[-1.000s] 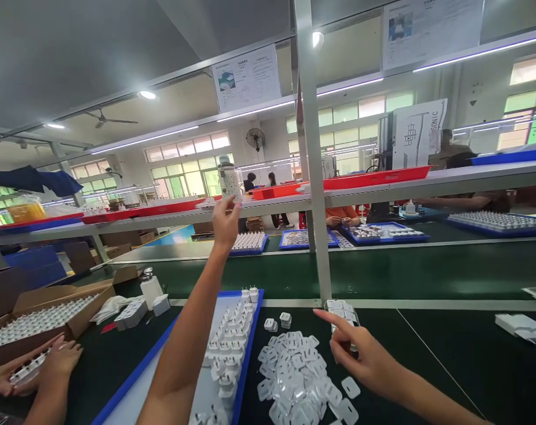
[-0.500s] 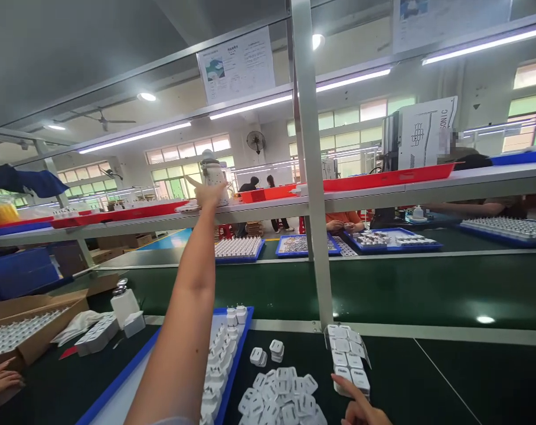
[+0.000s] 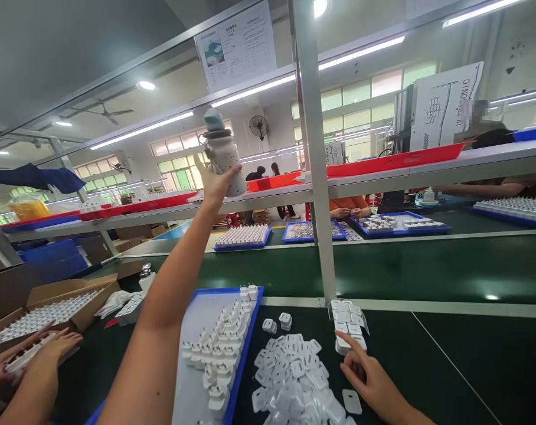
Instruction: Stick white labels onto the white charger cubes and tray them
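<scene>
Holds one speckled bottle point(image 3: 226, 154) aloft and tilted in the left hand point(image 3: 215, 186), left of the metal post point(image 3: 312, 136), by the edge of the far shelf point(image 3: 279, 196). Curls fingers round one side and lays the thumb across the near face, probably for a steady grip on a broad, round body. Cannot tell contact between base and shelf. Points the right hand point(image 3: 369, 376), near right, with index finger straight and the rest loosely curled, gripping nothing visible, fingertip at one block of white pieces point(image 3: 348, 317), ranged in two columns, presumably for neat stacking. Has just left of that one pile of white covers point(image 3: 294, 378), too jumbled for counting, with two short stacks point(image 3: 285, 321) beyond and one loose cover point(image 3: 352, 402) at right. Has farther left one blue-rimmed tray point(image 3: 201, 308) of plugs point(image 3: 226, 354), prongs up, likely for balance, too overlapped for counting. Has at far left two co-worker's hands point(image 3: 62, 345) and one carton point(image 3: 91, 310).
</scene>
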The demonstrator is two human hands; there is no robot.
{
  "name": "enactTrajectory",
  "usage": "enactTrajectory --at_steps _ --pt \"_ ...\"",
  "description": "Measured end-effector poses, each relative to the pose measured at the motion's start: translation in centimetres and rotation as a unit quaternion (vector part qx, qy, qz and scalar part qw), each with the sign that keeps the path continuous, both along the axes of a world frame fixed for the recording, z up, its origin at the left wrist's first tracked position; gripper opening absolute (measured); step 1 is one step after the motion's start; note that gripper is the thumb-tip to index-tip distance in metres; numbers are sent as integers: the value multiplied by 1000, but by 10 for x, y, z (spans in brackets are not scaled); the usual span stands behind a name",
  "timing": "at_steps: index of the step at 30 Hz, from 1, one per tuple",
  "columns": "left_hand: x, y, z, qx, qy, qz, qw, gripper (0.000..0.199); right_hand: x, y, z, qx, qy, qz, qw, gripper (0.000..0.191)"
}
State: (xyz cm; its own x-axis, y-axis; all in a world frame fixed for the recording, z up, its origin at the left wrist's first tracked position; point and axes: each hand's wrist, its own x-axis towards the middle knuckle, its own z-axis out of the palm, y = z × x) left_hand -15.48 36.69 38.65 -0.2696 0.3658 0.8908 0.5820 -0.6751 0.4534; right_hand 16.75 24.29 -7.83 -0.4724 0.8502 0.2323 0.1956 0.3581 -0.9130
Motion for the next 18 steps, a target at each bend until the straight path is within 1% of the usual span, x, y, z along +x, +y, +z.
enactTrajectory --at_steps 1,2,3,4,5,6,7,9,10,11,12,13,14,15,16,18 --pt "8 -21 -13 -8 14 -39 999 127 2 1 2 30 3 -5 1000 61" --pt "16 -43 -29 -20 28 -68 997 128 5 2 6 62 9 -13 998 58" --pt "25 -67 -49 -35 47 -84 995 132 7 2 12 96 15 -25 995 55" --pt "33 -92 -72 -46 60 -84 994 137 10 1 22 128 23 -41 991 53" --pt "41 -116 -97 -56 73 -76 993 141 13 -2 36 158 35 -63 985 50" --pt "50 -141 -124 -71 86 -73 991 143 15 -7 54 182 47 -86 978 48" --pt "57 -165 -151 -91 94 -64 989 142 17 -16 75 202 62 -104 972 47" --pt "72 -208 -204 -139 114 -41 983 136 17 -42 125 227 101 -125 961 52" --pt "78 -227 -228 -147 132 -19 980 133 16 -58 151 243 135 -125 952 62" --pt "85 -243 -249 -142 157 16 977 129 12 -74 175 250 154 -119 948 73" --pt "91 -256 -267 -119 186 48 974 124 7 -91 197 254 155 -114 948 80" --pt "96 -267 -281 -91 212 79 970 120 1 -105 213 262 130 -118 949 84" --pt "101 -276 -293 -62 234 107 964 116 -6 -118 225 268 86 -144 949 83" --pt "105 -283 -302 -36 251 132 958 113 -14 -128 232 273 45 -179 944 82" --pt "108 -288 -309 -20 262 151 953 110 -21 -135 234 274 16 -220 936 78" --pt "113 -297 -319 -15 267 174 948 109 -33 -142 228 269 1 -279 922 66"
